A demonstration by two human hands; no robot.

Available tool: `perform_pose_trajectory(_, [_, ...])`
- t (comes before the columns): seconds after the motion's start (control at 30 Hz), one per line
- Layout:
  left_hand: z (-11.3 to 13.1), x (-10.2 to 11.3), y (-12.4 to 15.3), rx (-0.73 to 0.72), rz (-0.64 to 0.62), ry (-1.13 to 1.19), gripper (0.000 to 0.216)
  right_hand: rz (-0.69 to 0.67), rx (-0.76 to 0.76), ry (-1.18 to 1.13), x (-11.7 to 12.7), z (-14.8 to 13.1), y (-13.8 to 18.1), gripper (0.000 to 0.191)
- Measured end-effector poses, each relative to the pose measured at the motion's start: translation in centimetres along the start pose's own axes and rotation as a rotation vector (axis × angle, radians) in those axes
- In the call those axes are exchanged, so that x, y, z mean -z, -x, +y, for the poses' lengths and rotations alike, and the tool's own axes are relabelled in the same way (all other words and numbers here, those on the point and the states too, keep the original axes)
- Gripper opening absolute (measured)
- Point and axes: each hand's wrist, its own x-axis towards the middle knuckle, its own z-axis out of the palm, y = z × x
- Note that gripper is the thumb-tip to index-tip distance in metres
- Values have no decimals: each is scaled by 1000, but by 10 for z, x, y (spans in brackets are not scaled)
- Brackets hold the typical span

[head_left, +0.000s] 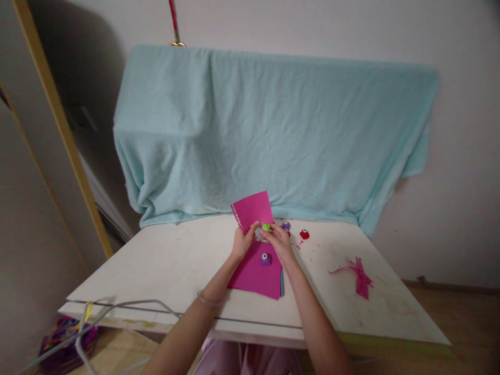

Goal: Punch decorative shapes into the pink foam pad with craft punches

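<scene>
A sheet of pink paper (pixel 253 208) with a row of small holes down its left edge is raised above the table, pinched by my left hand (pixel 244 241). My right hand (pixel 279 240) is closed around a small green craft punch (pixel 266 227) at the sheet's lower edge. Fingers partly cover the punch, and whether paper sits in its slot is hidden. Below my hands, a purple craft punch (pixel 265 259) stands on a stack of pink sheets (pixel 253 278), with a blue-green edge showing at its right.
Beyond my right hand are another purple punch (pixel 286 225) and a red punch (pixel 304 234), with tiny pink bits around. Shredded pink scraps (pixel 362 281) lie right on the white table (pixel 164 265). A light-blue cloth (pixel 273 130) hangs behind; grey cables (pixel 133 303) cross the front left.
</scene>
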Motion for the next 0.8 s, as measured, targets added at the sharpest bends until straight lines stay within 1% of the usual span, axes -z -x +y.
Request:
perform_pose_trajectory(0.13, [3, -1, 0, 4, 0, 12, 35, -4, -10, -9, 0, 0, 0, 37])
perform_pose_trajectory(0.27, [9, 0, 2, 2, -32, 1, 36, 0, -9, -27, -1, -1, 0, 34])
perform_pose_trajectory(0.37, [12, 1, 3, -6, -59, -7, 36, 20, -8, -19, -3, -3, 0, 36])
perform_pose_trajectory(0.47, [12, 1, 3, -19, -77, -21, 35, 33, 5, -13, -3, -4, 0, 37])
perform_pose_trajectory(0.6, [10, 0, 3, -17, -105, -15, 36, 62, 19, 9, 1, 1, -2, 31])
perform_pose_trajectory(0.7, [11, -1, 3, 10, -133, 33, 36, 92, -7, -6, 3, 3, -4, 31])
perform_pose_trajectory(0.8, [13, -1, 5, 41, -136, 73, 37, 75, -47, -81, 2, 1, -4, 32])
